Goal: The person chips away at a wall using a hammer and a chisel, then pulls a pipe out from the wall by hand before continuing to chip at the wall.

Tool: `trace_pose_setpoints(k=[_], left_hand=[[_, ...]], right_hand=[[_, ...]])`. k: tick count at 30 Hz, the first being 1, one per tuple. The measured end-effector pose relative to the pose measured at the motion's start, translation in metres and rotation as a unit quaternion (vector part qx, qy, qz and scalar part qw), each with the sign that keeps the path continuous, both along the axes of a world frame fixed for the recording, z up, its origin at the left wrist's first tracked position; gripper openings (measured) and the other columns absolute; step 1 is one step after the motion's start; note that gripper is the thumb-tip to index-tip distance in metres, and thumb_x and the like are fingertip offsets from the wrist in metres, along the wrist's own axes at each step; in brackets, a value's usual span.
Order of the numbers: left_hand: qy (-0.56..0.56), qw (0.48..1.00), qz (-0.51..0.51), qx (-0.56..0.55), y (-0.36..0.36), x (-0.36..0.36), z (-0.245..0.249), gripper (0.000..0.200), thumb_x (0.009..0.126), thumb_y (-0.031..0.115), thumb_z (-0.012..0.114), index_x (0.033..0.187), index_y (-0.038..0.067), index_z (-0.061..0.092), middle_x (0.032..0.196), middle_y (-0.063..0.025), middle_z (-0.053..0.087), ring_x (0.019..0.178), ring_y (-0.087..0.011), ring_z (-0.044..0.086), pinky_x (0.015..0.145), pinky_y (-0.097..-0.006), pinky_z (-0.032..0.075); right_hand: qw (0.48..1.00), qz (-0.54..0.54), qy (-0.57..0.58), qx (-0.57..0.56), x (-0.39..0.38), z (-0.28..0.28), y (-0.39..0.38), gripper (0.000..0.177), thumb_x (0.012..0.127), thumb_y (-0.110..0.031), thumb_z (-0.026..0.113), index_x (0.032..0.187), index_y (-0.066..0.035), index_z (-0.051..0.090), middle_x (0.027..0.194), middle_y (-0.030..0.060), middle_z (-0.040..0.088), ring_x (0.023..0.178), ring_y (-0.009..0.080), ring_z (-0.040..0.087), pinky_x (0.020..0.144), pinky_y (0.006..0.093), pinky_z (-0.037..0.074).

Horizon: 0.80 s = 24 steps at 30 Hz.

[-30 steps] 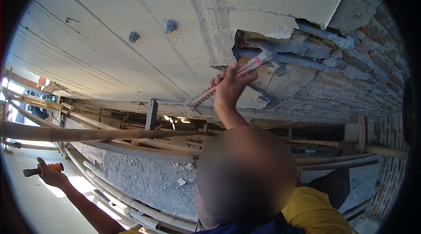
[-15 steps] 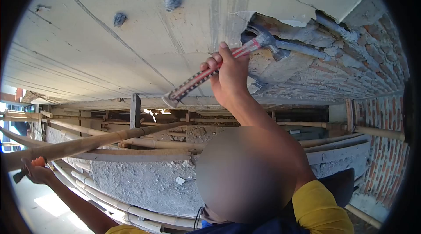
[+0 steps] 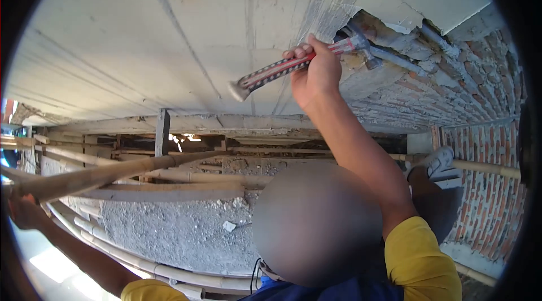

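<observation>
My right hand is raised and closed around the handle of a claw hammer, which has a red, black and white patterned grip. The hammer's metal head overlaps the broken hole in the pale plastered surface, where a grey pipe is exposed. At the far left, my left hand is closed beside a thick bamboo pole. An orange handle shows in its fingers; the rest of that tool is hidden at the dark edge of the view.
Bamboo poles and a plank run across the scene. Rubble lies on the grey ground. A brick wall stands at the right, near a shoe on a bent leg. A short wooden post rises behind the pole.
The view has shifted. My right hand and the hammer appear farther right and higher, the hammer lying flatter. My left hand is farther left, and a leg and shoe have appeared at right.
</observation>
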<state>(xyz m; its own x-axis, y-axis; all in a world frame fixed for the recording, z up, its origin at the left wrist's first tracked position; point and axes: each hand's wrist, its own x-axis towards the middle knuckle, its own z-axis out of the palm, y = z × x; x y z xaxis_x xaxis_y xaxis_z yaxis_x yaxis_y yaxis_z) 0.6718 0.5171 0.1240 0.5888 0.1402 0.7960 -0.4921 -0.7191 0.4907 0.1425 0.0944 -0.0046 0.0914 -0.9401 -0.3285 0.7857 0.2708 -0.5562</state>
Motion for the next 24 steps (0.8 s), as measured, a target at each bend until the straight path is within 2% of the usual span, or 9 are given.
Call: trace_pose_setpoints(k=[3, 8, 9, 13, 14, 17, 21, 23, 24], left_hand=[[-0.073, 0.991, -0.009, 0.109, 0.028, 0.072, -0.012, 0.028, 0.078, 0.035, 0.064, 0.096, 0.015, 0.068, 0.089, -0.0054, 0.067, 0.072, -0.0205, 0.063, 0.07, -0.0344, 0.051], [-0.016, 0.996, 0.013, 0.087, 0.001, 0.032, -0.006, 0.037, 0.075, 0.041, 0.064, 0.097, 0.012, 0.068, 0.09, -0.008, 0.067, 0.082, -0.0233, 0.063, 0.074, -0.0373, 0.049], [-0.008, 0.997, 0.014, 0.079, -0.004, 0.026, -0.003, 0.039, 0.074, 0.042, 0.064, 0.097, 0.011, 0.068, 0.09, -0.0085, 0.067, 0.083, -0.0239, 0.063, 0.074, -0.0379, 0.049], [0.029, 0.998, 0.027, 0.055, -0.019, -0.008, 0.011, 0.046, 0.072, 0.047, 0.064, 0.098, 0.008, 0.068, 0.09, -0.0105, 0.067, 0.091, -0.0262, 0.062, 0.078, -0.0402, 0.048], [-0.053, 0.988, 0.077, 0.124, -0.021, -0.017, 0.013, 0.046, 0.073, 0.046, 0.063, 0.099, 0.009, 0.068, 0.094, -0.0111, 0.067, 0.093, -0.0261, 0.063, 0.081, -0.0391, 0.047], [-0.04, 0.984, 0.071, 0.158, -0.023, -0.035, 0.017, 0.037, 0.076, 0.042, 0.058, 0.102, 0.019, 0.069, 0.104, -0.0075, 0.066, 0.099, -0.0287, 0.062, 0.083, -0.0387, 0.048], [-0.034, 0.99, 0.085, 0.11, -0.021, -0.058, 0.011, 0.032, 0.077, 0.038, 0.059, 0.096, 0.014, 0.07, 0.102, -0.0097, 0.067, 0.092, -0.0275, 0.064, 0.082, -0.0379, 0.049], [0.063, 0.997, 0.005, 0.053, -0.053, -0.123, 0.006, 0.031, 0.076, 0.036, 0.061, 0.091, 0.01, 0.07, 0.096, -0.0107, 0.068, 0.084, -0.0269, 0.065, 0.075, -0.0385, 0.051], [0.0, 0.999, -0.016, 0.049, -0.073, -0.137, -0.003, 0.03, 0.076, 0.035, 0.063, 0.088, 0.008, 0.069, 0.086, -0.0094, 0.068, 0.075, -0.0228, 0.065, 0.066, -0.0352, 0.05]], right_hand=[[0.998, 0.03, -0.049, -0.037, -0.012, 0.0, 0.004, 0.017, 0.09, -0.005, 0.049, 0.074, -0.008, 0.041, 0.063, 0.0017, 0.042, 0.057, 0.0148, 0.043, 0.062, 0.0354, 0.044], [0.966, 0.102, -0.227, -0.068, -0.012, -0.023, -0.002, 0.02, 0.091, -0.018, 0.048, 0.074, -0.008, 0.045, 0.063, 0.003, 0.046, 0.057, 0.0173, 0.046, 0.061, 0.0337, 0.042], [0.959, 0.115, -0.249, -0.072, -0.009, -0.027, -0.001, 0.029, 0.091, -0.027, 0.048, 0.07, -0.007, 0.046, 0.063, 0.0032, 0.046, 0.058, 0.0174, 0.046, 0.061, 0.0317, 0.041], [0.952, 0.138, -0.261, -0.082, 0.006, -0.023, 0.013, 0.037, 0.092, -0.034, 0.049, 0.067, -0.008, 0.044, 0.059, 0.0041, 0.044, 0.058, 0.0179, 0.045, 0.064, 0.0351, 0.042], [0.95, 0.149, -0.264, -0.071, 0.019, -0.02, 0.026, 0.038, 0.092, -0.035, 0.049, 0.066, -0.007, 0.043, 0.058, 0.0045, 0.042, 0.059, 0.0183, 0.045, 0.064, 0.0367, 0.042], [0.933, 0.179, -0.31, -0.032, 0.035, -0.013, 0.048, 0.041, 0.092, -0.037, 0.048, 0.064, -0.009, 0.04, 0.054, 0.0037, 0.038, 0.056, 0.0181, 0.044, 0.065, 0.0385, 0.043], [0.913, 0.217, -0.344, -0.039, 0.03, -0.013, 0.048, 0.042, 0.092, -0.034, 0.049, 0.06, -0.012, 0.036, 0.05, 0.0006, 0.034, 0.049, 0.0167, 0.04, 0.062, 0.0366, 0.041], [0.927, 0.221, -0.3, 0.031, 0.016, -0.009, 0.044, 0.04, 0.093, -0.033, 0.047, 0.061, -0.012, 0.034, 0.05, 0.0001, 0.032, 0.048, 0.016, 0.036, 0.058, 0.0366, 0.04], [0.931, 0.229, -0.278, 0.065, 0.014, -0.003, 0.043, 0.039, 0.093, -0.032, 0.047, 0.062, -0.012, 0.033, 0.05, -0.0002, 0.031, 0.047, 0.0157, 0.035, 0.056, 0.0367, 0.039]])
